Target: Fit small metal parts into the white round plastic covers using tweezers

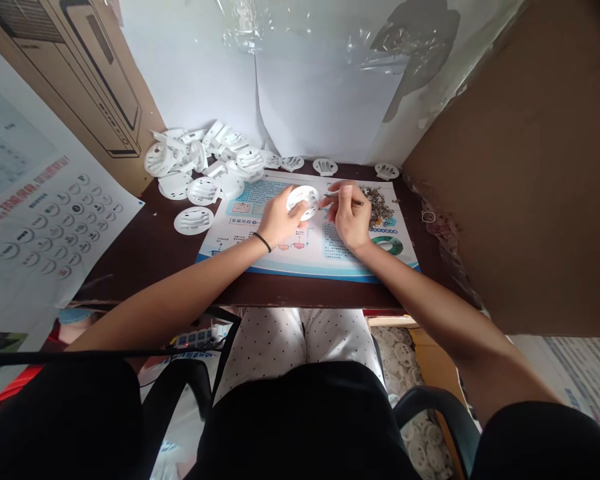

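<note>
Beneath our arms a dark brown table [140,250] is bearing a printed sheet [265,263], our landmark. Above the sheet's middle, our left hand [279,220] is holding a slotted white disc [299,197], its fingers and thumb closing around the edge. Just right of it, our right hand [351,217] is pinching a thin dark tool [347,199]; we cannot tell its exact kind. On the sheet's right part, small metal pieces [379,207] are lying heaped beside that hand. Similar discs [195,157] are piling up off the sheet's far-left corner, and others [325,167] are resting along its far edge. Beyond the sheet, white paper [325,107] is standing upright, while brown cardboard [535,180] is rising to its right.
</note>
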`<state>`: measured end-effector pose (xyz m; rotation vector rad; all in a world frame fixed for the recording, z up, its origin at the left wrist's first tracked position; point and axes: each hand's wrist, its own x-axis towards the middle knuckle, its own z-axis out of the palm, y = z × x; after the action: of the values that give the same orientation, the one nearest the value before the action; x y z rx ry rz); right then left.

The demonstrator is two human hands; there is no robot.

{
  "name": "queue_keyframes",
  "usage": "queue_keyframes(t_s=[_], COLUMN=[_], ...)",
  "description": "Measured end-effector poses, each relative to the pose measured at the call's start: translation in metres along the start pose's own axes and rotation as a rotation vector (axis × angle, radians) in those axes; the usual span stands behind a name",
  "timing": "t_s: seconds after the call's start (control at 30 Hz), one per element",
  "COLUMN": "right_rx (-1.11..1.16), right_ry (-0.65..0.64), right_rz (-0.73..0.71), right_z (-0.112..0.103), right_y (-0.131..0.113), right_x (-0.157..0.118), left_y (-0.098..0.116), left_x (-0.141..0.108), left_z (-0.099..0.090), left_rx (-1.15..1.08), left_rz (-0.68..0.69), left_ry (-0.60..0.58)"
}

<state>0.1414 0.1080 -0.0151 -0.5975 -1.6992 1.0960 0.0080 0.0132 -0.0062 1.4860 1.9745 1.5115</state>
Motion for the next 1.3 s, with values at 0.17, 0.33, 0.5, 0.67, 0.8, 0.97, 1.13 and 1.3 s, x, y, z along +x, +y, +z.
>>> queue_keyframes(t_s=[0.17, 0.33, 0.5, 0.67, 0.8, 0.97, 1.13, 1.3], right_rx=[0.065, 0.26, 0.363, 0.319, 0.396, 0.531, 0.434, 0.347], right_ry=[-0.144, -0.29, -0.262, -0.116, 0.062, 0.181, 0.257, 0.252], right_rz=[0.129, 0.248, 0.303, 0.281, 0.377, 0.396, 0.264, 0.17], right_z=[-0.006, -0.005, -0.002, 0.001, 0.001, -0.002, 0.003, -0.004], right_y=[-0.019, -0.024, -0.025, -0.022, -0.021, -0.014, 0.003, 0.016], right_x=[0.009, 0.008, 0.005, 0.005, 0.01, 0.022, 0.028, 0.038], left_y=[-0.011, -0.007, -0.001, -0.005, 0.005, 0.036, 0.047, 0.048], left_x=[0.005, 0.003, 0.003, 0.009, 0.011, -0.003, -0.009, 0.004], left_z=[0.0, -0.005, -0.006, -0.007, -0.012, -0.005, 0.025, 0.037], left_rx=[-0.067, -0.082, -0.074, -0.099, -0.02, -0.072, -0.267, -0.346], left_rz=[0.203, 0.314, 0.333, 0.259, 0.225, -0.078, -0.279, -0.345], left_ry=[0.071, 0.141, 0.105, -0.007, 0.093, -0.251, -0.586, -0.574])
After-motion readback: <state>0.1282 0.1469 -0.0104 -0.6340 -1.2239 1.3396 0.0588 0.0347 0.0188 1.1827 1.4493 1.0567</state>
